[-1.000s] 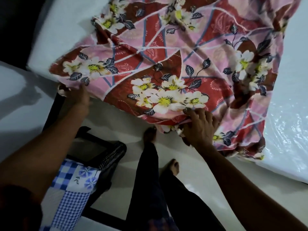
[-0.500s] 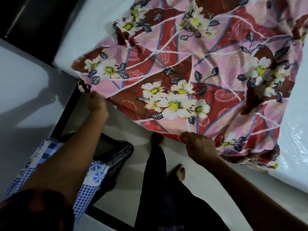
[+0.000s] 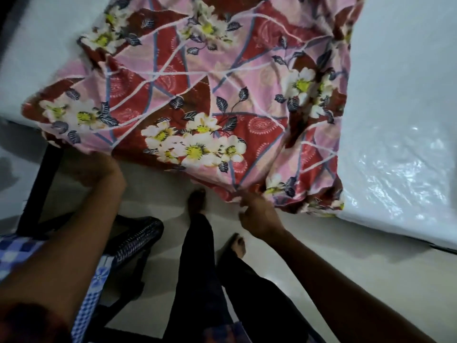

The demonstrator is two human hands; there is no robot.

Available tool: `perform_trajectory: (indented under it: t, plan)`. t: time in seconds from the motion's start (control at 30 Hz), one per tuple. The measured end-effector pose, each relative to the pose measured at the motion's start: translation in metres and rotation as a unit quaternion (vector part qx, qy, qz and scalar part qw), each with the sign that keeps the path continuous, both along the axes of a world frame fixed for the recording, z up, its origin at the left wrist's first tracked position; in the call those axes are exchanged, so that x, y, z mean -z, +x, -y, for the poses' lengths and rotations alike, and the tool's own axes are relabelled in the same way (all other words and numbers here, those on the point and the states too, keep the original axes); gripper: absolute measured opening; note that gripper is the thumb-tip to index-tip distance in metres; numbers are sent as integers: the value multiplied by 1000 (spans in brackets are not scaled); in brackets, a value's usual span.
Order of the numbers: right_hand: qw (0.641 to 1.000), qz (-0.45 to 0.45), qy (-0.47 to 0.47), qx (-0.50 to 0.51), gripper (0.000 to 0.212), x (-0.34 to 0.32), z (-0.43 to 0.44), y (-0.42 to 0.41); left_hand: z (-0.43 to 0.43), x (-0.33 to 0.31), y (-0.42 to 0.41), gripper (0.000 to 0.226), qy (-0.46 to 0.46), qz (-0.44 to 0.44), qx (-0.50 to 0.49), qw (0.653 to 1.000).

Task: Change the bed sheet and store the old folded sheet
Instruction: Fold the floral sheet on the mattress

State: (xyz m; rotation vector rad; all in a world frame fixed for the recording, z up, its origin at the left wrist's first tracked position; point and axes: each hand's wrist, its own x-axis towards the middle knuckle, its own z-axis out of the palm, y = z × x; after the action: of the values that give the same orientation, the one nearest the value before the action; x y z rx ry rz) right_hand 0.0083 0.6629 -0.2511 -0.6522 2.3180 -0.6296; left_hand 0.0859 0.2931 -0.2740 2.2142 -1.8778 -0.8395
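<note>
Pinching hem of pink-and-red floral cotton sheet (image 3: 197,100), right hand (image 3: 257,214); left hand (image 3: 99,169) under edge, grip unclear. Advice: keep hem taut, corners aligned.

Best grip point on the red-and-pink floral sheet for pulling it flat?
Pinch the red-and-pink floral sheet along its near hem, which overhangs the plastic-wrapped white mattress. Come from below and the person's side. The right hand already pinches there; the left hand is under the left corner.

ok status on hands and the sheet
Right hand pinching floral sheet hem. Left hand at its near edge, grip unclear. Dark chair beside legs.
</note>
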Motion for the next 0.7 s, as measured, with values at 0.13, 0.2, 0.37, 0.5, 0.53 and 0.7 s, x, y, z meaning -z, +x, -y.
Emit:
perform_trajectory:
  t: [0.13,0.2,0.37,0.5,0.53,0.7]
  plan:
    - [968,-194,38,154,52,-1,-63,-20,-117,2,-37,43,-121,-166,285,936]
    - [950,-249,79,170,64,3,-93,-27,-174,6,-48,32,-109,-182,515,831]
    - [940,-210,110,244,60,25,-146,-55,-265,18,-84,50,-106,-128,721,673]
    - [941,-204,20,270,16,31,-163,-69,-273,34,-95,57,-93,-41,713,693]
    - [936,-195,7,294,17,28,-163,-70,-271,36,-93,60,-92,-21,715,693]
    - [901,-180,6,395,19,10,-214,-69,-280,33,-89,77,-87,50,738,667]
